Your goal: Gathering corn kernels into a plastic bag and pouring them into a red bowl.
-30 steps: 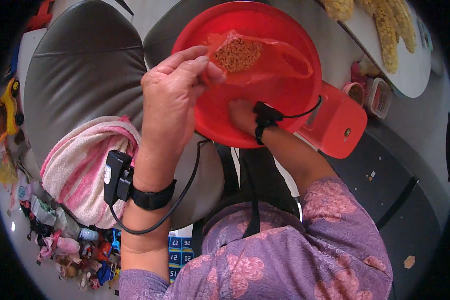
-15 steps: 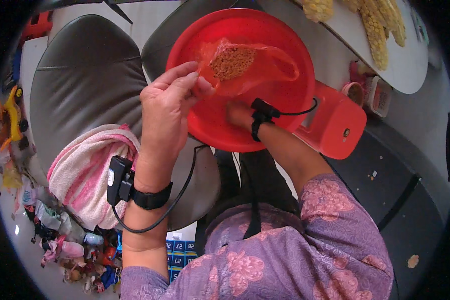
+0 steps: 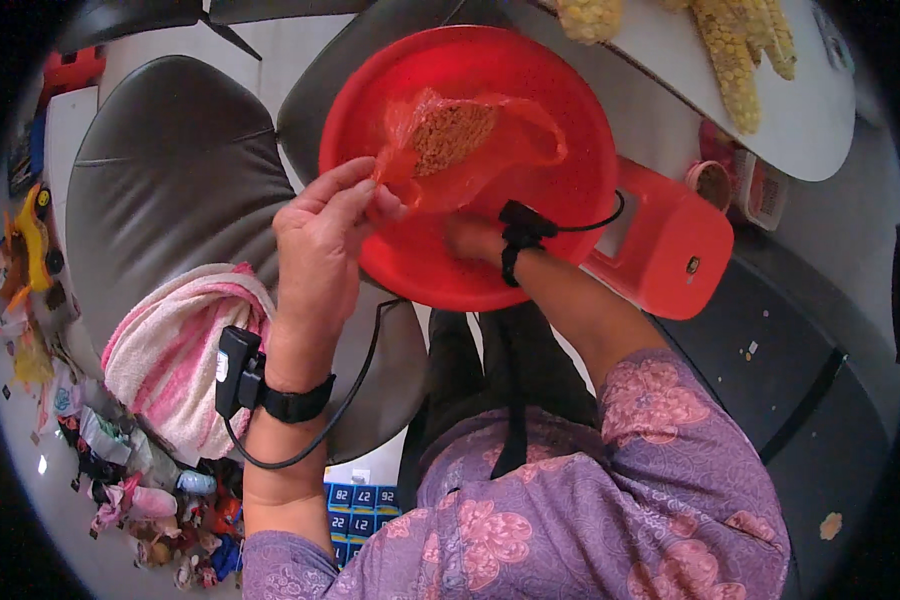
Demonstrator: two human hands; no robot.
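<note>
A round red basin (image 3: 592, 150) sits in front of me, with a thin, translucent red plastic bag (image 3: 530, 125) lying open inside it. Small orange-brown grains (image 3: 453, 138) are heaped in the bag. My left hand (image 3: 322, 230) is closed in a pinch on the bag's near left edge, over the basin's rim. Below the bag, my right hand (image 3: 478, 240) reaches into the basin; its fingers are dark and partly hidden, so their grip does not show. Each wrist carries a black strap with a small cabled device.
Corn cobs (image 3: 732, 75) lie on a white table (image 3: 815, 135) at the far right. Right of the basin stands a red plastic stool (image 3: 685, 255). A pink-and-white towel (image 3: 185, 350) rests on a grey chair (image 3: 170, 160). Many toys (image 3: 150, 500) cover the floor at left.
My left hand has shifted slightly left and nearer, still pinching the bag. Basin, bag and right hand also sit a little farther left. The whole view has shifted slightly.
</note>
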